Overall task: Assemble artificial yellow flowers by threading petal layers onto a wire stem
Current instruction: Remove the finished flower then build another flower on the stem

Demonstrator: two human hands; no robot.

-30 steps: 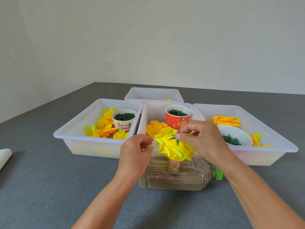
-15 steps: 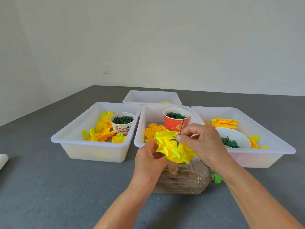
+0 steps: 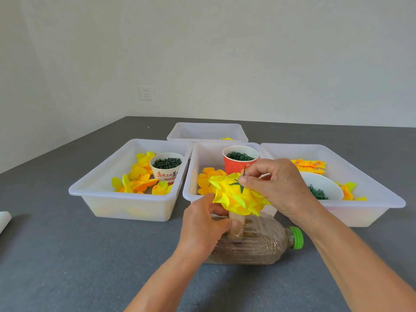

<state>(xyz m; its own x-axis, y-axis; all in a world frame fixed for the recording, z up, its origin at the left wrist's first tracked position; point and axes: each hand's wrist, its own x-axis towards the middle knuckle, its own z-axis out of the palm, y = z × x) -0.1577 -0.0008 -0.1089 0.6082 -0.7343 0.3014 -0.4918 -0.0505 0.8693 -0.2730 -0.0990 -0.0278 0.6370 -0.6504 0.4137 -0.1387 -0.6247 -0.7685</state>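
right grip [image 3: 274, 185] pinches wire stem [image 3: 244, 171] | left grip [image 3: 203, 224] curled under yellow flower [image 3: 236, 194] (hold unclear)

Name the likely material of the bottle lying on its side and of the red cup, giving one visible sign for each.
Bottle: probably clear plastic; see-through ribbed wall, green screw cap, brownish grainy fill inside.
Red cup: likely paper; matte printed wall, thin rolled rim.

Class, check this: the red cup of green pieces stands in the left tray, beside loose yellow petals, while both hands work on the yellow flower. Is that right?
Not quite. The head view shows the red cup in the middle tray; the left tray holds a white cup. Both the left hand and right hand do work on the yellow flower.
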